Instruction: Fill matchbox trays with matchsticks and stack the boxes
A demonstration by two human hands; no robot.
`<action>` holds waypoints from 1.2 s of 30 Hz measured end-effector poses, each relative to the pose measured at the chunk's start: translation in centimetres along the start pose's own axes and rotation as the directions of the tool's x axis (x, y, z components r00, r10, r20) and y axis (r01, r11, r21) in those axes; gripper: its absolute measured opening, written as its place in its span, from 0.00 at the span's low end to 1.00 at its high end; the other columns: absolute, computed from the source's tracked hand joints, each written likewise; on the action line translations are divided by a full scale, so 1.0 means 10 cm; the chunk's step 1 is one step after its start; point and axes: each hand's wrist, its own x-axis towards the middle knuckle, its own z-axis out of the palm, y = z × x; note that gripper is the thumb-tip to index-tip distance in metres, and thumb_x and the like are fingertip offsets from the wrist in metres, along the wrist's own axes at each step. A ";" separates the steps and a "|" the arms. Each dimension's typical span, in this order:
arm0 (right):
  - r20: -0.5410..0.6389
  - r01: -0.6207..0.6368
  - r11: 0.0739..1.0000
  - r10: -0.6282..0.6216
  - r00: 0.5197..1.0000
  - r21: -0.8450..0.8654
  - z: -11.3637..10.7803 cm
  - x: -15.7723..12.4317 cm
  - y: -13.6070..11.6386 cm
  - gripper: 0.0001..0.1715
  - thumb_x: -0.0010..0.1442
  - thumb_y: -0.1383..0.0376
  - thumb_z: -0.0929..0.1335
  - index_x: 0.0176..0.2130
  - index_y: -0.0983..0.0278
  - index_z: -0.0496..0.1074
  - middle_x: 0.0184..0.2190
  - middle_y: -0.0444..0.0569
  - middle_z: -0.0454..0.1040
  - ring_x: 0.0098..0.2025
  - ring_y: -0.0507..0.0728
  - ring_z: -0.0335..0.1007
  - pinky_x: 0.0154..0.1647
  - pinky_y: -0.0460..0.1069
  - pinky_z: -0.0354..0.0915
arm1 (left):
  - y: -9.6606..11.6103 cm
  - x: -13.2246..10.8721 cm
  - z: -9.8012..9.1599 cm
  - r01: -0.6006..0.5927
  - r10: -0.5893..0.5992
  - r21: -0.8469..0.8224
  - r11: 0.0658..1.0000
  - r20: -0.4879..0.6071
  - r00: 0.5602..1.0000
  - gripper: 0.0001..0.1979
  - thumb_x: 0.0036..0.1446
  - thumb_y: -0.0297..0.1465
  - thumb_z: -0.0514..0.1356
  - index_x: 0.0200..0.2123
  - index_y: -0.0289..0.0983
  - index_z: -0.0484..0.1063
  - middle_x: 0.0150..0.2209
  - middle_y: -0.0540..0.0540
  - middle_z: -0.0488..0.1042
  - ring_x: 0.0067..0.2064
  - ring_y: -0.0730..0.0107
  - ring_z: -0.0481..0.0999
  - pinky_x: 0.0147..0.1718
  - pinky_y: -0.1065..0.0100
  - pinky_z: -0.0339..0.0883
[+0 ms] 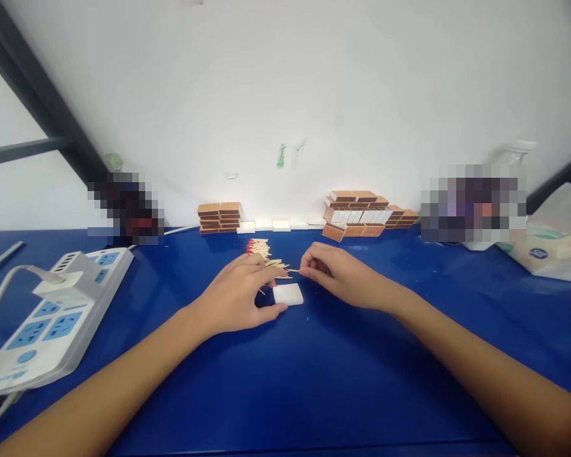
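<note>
My left hand (242, 289) is curved around a small white matchbox tray (288, 294) lying on the blue tabletop. Its thumb touches the near edge and a fingertip rests at the far left corner. The index finger reaches past the tray's far side, close to a match head. My right hand (337, 273), pinched closed, holds a matchstick (293, 271) by its plain end, the red head pointing left. Behind my left fingers lies a pile of red-headed matches (259, 247), partly hidden by that hand.
Stacked matchboxes (219, 217) stand against the wall at left, with a larger matchbox stack (359, 216) at right. Between them lie white trays (281, 225). A power strip (51, 317) with a plugged-in cable is on the left; a plastic tissue pack (552, 244) sits far right.
</note>
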 end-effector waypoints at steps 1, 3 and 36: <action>0.017 0.009 1.000 -0.009 1.000 0.021 0.00 -0.02 -0.05 0.08 0.71 0.60 0.65 0.40 0.60 0.71 0.37 0.47 0.73 0.35 0.54 0.67 0.36 0.50 0.63 | 0.00 0.00 0.00 0.016 -0.016 -0.018 1.000 -0.004 1.000 0.25 0.56 0.39 0.70 0.57 0.42 0.72 0.40 0.47 0.81 0.45 0.56 0.78 0.48 0.52 0.71; 0.076 0.023 0.999 -0.026 0.997 0.033 0.01 -0.05 -0.13 0.08 0.70 0.62 0.66 0.38 0.60 0.71 0.36 0.46 0.73 0.34 0.53 0.67 0.36 0.49 0.63 | -0.01 0.00 0.00 0.049 -0.049 -0.058 0.997 -0.011 0.999 0.28 0.55 0.38 0.70 0.57 0.43 0.69 0.40 0.48 0.81 0.47 0.55 0.79 0.50 0.51 0.71; 0.158 -0.024 0.908 0.099 0.983 -0.419 0.03 0.20 -0.04 0.09 0.74 0.63 0.64 0.44 0.66 0.72 0.46 0.52 0.70 0.35 0.53 0.70 0.34 0.48 0.60 | -0.07 -0.02 -0.06 0.044 -0.045 0.028 0.999 0.028 0.999 0.40 0.57 0.38 0.69 0.68 0.43 0.56 0.42 0.50 0.81 0.52 0.56 0.77 0.55 0.51 0.68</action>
